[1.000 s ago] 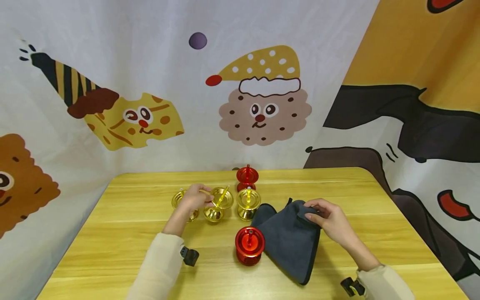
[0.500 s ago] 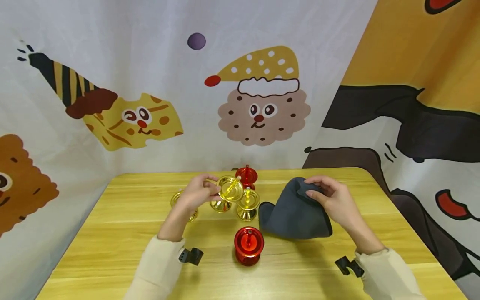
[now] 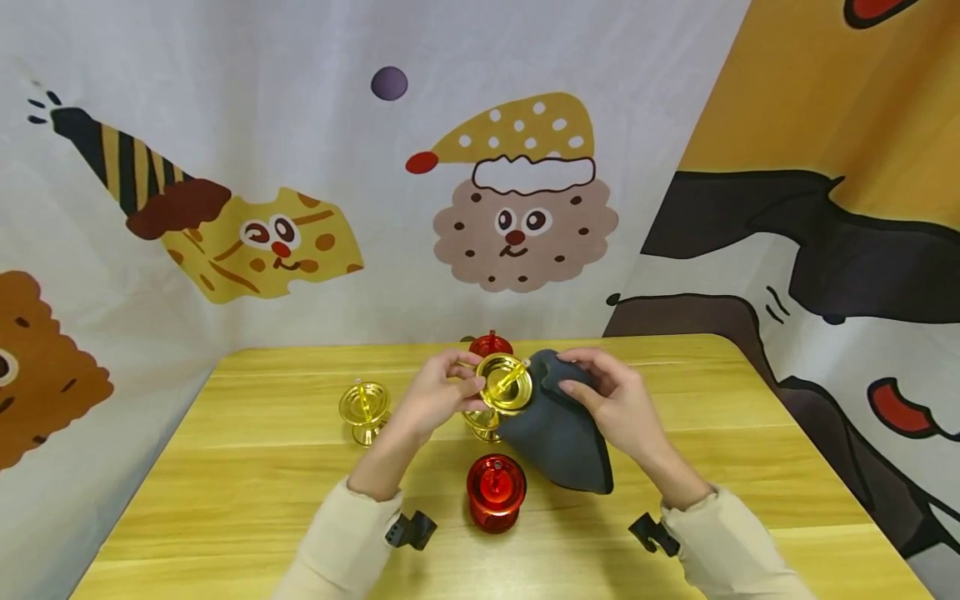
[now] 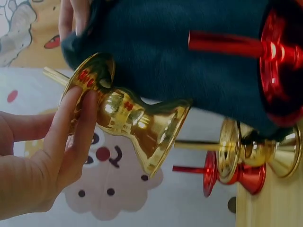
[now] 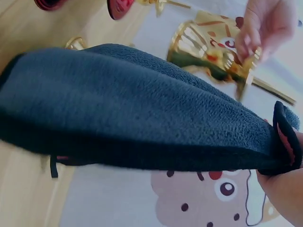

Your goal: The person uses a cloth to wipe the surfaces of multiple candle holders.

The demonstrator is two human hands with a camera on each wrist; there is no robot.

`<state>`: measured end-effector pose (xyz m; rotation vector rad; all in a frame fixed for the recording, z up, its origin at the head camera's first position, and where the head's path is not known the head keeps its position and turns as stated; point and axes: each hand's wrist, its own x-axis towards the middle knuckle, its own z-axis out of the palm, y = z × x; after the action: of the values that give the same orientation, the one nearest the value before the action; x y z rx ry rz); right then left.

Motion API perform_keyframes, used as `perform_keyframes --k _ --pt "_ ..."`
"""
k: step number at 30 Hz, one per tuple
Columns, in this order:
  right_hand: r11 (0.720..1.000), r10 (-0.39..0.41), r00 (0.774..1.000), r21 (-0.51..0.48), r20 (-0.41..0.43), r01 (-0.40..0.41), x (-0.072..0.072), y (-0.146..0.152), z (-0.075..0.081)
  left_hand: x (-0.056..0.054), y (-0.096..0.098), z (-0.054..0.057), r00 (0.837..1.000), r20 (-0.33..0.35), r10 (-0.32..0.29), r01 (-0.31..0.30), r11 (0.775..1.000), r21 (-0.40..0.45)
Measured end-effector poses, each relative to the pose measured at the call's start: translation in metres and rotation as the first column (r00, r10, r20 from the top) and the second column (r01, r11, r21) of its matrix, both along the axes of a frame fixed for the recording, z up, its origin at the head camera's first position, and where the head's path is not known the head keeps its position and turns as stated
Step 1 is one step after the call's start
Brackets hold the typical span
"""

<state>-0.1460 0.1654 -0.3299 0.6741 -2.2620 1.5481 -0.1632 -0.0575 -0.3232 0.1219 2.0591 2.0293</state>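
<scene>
My left hand (image 3: 438,392) pinches a shiny gold candle holder (image 3: 506,385) by the rim of its dish. In the left wrist view this candle holder (image 4: 130,113) is tilted, its flared foot hanging off the table. My right hand (image 3: 618,404) grips a dark blue-grey cloth (image 3: 566,446) by its upper edge, and the rest droops down. Cloth and gold rim come right up to each other between the hands. Below them stands another gold candle holder (image 3: 486,427), partly hidden by the held one and the cloth.
One more gold candle holder (image 3: 365,407) stands at the left. A red candle holder (image 3: 496,492) is near the front, and another red candle holder (image 3: 491,344) is at the back, partly covered. Behind the wooden table (image 3: 247,467) hangs a printed cartoon curtain (image 3: 405,250).
My left hand has lifted the gold candle holder off the table and carried it right. My right hand has raised the cloth and brought it left to meet it.
</scene>
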Motion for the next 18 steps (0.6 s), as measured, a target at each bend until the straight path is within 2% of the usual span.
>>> perform_keyframes --k 9,18 --pt "0.994 0.07 0.996 0.079 0.061 -0.075 0.0 -0.013 -0.014 0.005 0.008 -0.008 0.999 -0.026 -0.044 0.045 0.999 0.024" --pt "0.974 -0.037 0.999 0.223 0.025 0.03 -0.001 -0.02 -0.025 0.01 0.013 -0.013 0.996 -0.082 -0.017 0.018 1.0 0.013"
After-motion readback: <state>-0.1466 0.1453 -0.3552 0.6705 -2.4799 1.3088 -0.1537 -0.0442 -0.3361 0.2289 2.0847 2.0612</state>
